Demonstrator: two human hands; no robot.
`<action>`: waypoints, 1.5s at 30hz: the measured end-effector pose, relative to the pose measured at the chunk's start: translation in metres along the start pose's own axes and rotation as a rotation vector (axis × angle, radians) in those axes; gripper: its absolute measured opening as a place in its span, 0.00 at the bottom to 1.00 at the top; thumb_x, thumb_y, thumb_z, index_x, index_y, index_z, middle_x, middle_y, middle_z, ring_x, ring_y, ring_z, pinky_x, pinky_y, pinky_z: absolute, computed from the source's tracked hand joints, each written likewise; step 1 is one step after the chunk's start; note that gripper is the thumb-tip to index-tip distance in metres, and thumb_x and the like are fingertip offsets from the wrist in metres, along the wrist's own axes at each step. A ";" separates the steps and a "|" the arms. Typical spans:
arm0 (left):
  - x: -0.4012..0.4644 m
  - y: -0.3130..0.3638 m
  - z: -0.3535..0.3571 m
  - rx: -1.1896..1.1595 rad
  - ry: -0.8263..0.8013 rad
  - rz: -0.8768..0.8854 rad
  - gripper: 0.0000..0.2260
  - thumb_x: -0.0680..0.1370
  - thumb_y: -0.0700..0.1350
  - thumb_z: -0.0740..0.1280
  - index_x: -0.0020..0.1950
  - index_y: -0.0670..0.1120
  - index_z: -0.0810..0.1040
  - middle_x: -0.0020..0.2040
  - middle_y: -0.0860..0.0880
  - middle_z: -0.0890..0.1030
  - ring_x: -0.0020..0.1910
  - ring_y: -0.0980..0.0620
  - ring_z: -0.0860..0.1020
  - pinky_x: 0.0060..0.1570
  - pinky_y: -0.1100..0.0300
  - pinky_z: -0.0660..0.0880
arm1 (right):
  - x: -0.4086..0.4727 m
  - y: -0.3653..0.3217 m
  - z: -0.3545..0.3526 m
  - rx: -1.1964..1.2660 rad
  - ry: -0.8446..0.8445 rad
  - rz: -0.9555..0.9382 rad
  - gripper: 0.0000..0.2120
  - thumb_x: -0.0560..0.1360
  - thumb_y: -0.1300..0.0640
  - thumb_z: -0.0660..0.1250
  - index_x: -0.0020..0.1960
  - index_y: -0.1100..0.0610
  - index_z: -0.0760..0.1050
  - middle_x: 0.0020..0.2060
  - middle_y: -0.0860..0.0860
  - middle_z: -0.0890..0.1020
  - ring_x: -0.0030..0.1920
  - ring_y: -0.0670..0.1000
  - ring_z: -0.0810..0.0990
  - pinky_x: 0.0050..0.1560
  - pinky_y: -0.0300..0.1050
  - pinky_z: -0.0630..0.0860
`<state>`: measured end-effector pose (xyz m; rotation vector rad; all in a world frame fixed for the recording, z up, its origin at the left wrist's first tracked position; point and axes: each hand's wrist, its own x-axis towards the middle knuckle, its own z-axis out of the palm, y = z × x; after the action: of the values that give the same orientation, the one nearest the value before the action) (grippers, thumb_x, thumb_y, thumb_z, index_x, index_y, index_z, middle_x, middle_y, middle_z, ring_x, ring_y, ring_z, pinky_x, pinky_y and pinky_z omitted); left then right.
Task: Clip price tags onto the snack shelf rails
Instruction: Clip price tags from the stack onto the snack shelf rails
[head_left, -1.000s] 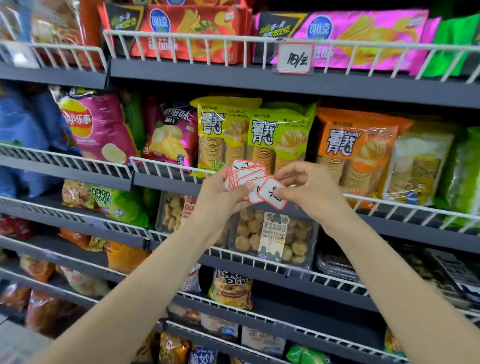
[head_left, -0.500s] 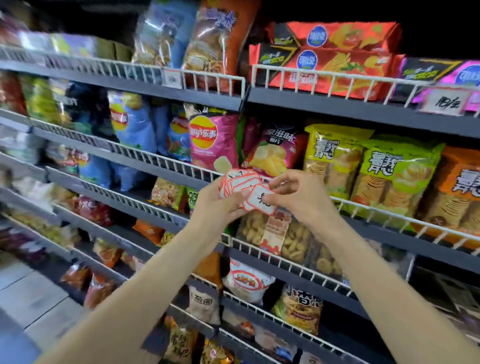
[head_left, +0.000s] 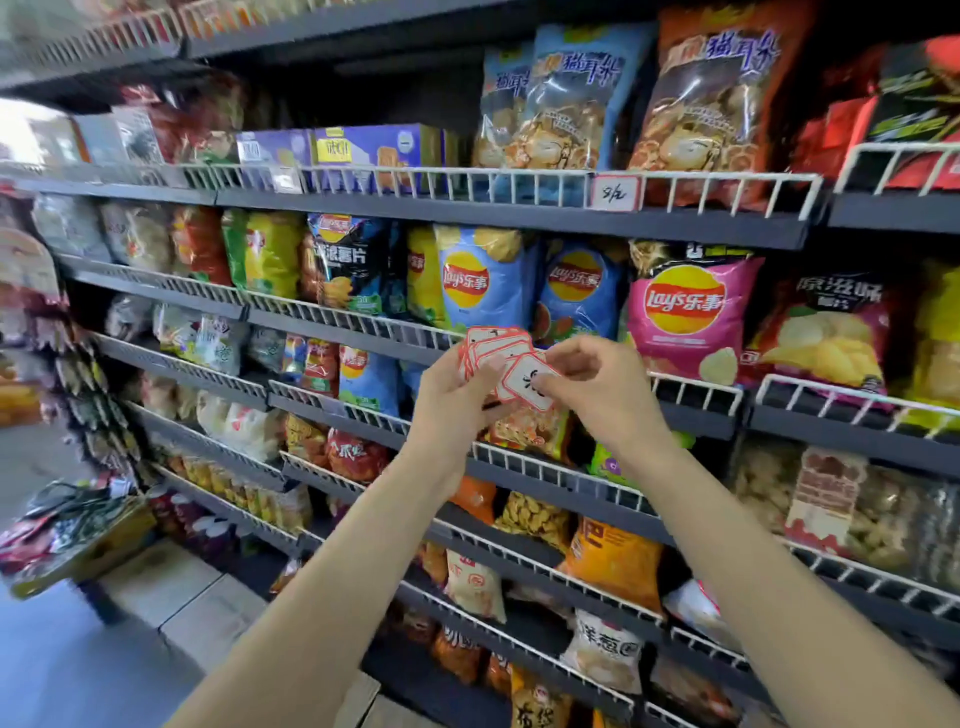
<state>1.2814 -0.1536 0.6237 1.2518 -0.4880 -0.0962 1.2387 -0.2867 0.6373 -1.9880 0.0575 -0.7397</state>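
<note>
A fanned stack of price tags (head_left: 491, 349) sits in front of the snack shelves, held in the left hand (head_left: 457, 400). The tags are small white cards with red borders and rounded corners, overlapping one another and tilted. The front tag (head_left: 524, 382) juts out lower right from the fan, with dark handwriting on its white face, pinched by the right hand (head_left: 597, 389). One tag (head_left: 614, 192) is already clipped on the white wire rail (head_left: 519, 182) of the upper shelf, upright, with handwritten figures. The rail (head_left: 696, 395) behind the hands carries no tag where it shows.
</note>
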 end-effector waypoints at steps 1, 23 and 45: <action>0.008 0.001 -0.015 0.015 0.007 0.012 0.09 0.81 0.39 0.60 0.56 0.47 0.78 0.52 0.44 0.83 0.51 0.48 0.82 0.46 0.60 0.81 | 0.007 -0.001 0.017 0.014 0.009 -0.006 0.07 0.68 0.62 0.74 0.44 0.57 0.79 0.38 0.48 0.81 0.39 0.44 0.78 0.44 0.41 0.77; 0.239 0.036 -0.387 0.273 0.059 0.186 0.09 0.78 0.39 0.64 0.58 0.41 0.76 0.47 0.41 0.82 0.38 0.51 0.82 0.41 0.58 0.82 | 0.233 -0.054 0.404 0.065 -0.133 -0.121 0.10 0.66 0.58 0.76 0.36 0.49 0.75 0.33 0.48 0.79 0.37 0.49 0.77 0.45 0.52 0.77; 0.448 0.062 -0.817 0.184 -0.024 0.090 0.05 0.77 0.40 0.66 0.50 0.48 0.79 0.46 0.43 0.84 0.44 0.45 0.82 0.44 0.55 0.81 | 0.381 -0.135 0.826 0.171 -0.012 0.055 0.09 0.66 0.63 0.75 0.37 0.51 0.79 0.34 0.47 0.82 0.35 0.44 0.81 0.42 0.40 0.80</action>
<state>2.0006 0.4419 0.6318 1.4082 -0.5833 0.0098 1.9442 0.3034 0.6478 -1.8205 0.0401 -0.6742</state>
